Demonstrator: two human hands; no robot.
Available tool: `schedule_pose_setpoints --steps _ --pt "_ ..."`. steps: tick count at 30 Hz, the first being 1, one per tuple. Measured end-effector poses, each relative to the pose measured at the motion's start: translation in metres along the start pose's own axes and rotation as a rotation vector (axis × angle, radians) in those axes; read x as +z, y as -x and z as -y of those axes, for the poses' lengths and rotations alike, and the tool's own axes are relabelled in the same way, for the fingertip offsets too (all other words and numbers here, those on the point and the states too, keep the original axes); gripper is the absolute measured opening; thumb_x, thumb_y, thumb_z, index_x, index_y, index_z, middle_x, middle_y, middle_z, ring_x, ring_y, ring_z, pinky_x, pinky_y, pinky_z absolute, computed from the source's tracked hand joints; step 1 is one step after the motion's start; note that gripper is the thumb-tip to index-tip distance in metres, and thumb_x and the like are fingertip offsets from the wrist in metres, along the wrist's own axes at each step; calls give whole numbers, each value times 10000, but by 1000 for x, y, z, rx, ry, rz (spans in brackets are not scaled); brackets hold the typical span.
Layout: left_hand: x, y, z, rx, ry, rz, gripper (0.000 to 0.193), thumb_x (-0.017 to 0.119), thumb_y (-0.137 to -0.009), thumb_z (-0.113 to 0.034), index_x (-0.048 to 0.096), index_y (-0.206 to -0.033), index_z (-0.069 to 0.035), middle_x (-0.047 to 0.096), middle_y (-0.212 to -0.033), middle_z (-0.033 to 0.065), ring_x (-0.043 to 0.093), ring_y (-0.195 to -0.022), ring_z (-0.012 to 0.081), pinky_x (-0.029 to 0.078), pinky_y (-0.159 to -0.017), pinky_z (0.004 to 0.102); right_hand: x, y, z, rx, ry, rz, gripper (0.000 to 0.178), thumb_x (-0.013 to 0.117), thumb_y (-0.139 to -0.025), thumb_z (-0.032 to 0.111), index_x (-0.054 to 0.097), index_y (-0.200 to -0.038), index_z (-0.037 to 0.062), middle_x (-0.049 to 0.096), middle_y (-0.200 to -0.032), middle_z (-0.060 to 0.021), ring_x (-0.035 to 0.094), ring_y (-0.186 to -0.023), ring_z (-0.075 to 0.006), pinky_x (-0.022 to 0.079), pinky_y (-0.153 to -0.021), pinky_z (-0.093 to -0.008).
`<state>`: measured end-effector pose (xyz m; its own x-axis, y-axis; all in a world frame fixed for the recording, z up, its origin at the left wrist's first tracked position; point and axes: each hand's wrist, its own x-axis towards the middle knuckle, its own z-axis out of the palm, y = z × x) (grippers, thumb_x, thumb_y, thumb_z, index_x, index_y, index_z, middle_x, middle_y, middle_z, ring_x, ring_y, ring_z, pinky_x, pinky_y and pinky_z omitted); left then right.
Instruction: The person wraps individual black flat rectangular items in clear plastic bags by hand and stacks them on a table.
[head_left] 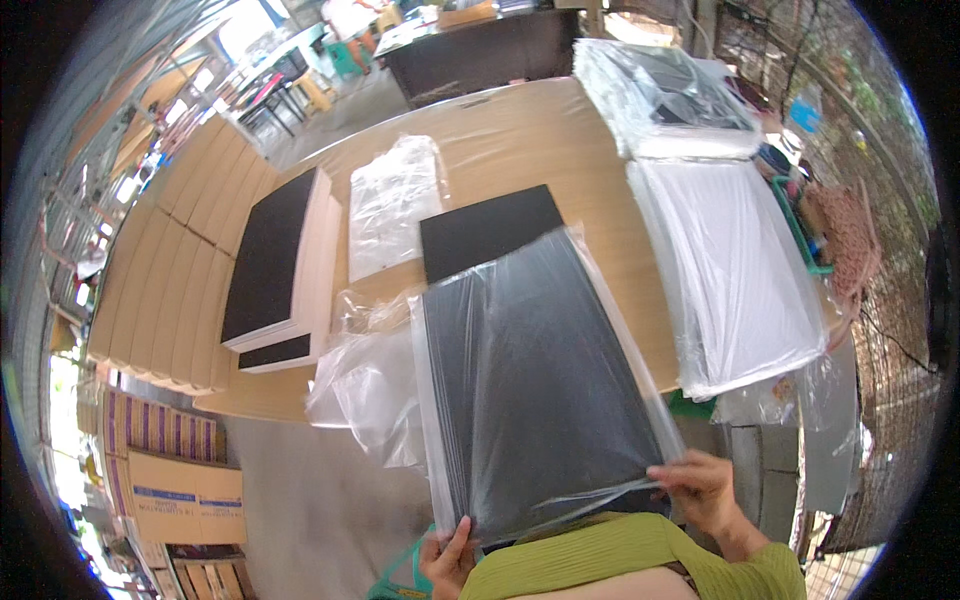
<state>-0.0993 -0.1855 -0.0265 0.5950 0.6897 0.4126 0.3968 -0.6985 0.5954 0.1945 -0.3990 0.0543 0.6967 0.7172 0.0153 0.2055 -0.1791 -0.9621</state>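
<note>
A clear plastic bag [428,430] lies over the table's near edge and toward my body, with a stack of black boards [535,370] inside it. At its lower left corner, my left hand [447,558] is closed with the thumb on the plastic. My right hand [700,488] pinches the bag's lower right edge between thumb and fingers. Just beyond the bag, a flat black board [490,225] rests on the table, partly covered by the bag. Crumpled loose plastic bags [375,385] hang over the table edge left of the filled one.
The brown table [520,130] holds stacked black-topped boards [270,250], a folded clear bag pile [390,200] and brown cartons [165,280] at left. Plastic-wrapped white packs [725,270] line its right side, beside a green basket [800,225]. Cardboard boxes [185,490] stand on the lower left floor.
</note>
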Motion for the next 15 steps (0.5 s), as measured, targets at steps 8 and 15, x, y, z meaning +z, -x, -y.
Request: schedule_pose_setpoints --steps 8,15 --pt "110 -143 -74 656 177 -298 237 826 -696 -184 726 -902 -246 358 -888 -11 375 -797 193 347 -688 330 -83 -33 15 -415 464 -710 143 578 -804 -81 688 -852 -2 647 -796 -103 584 -671 -167 441 -594 -260" --pt "211 -195 -159 1047 424 -246 371 804 -661 -169 718 -1019 -217 435 -882 -56 428 -831 131 365 -769 349 -203 -14 -75 -315 614 -1016 168 559 -848 -80 678 -943 -10 654 -898 -61 595 -827 -139 444 -730 -241"
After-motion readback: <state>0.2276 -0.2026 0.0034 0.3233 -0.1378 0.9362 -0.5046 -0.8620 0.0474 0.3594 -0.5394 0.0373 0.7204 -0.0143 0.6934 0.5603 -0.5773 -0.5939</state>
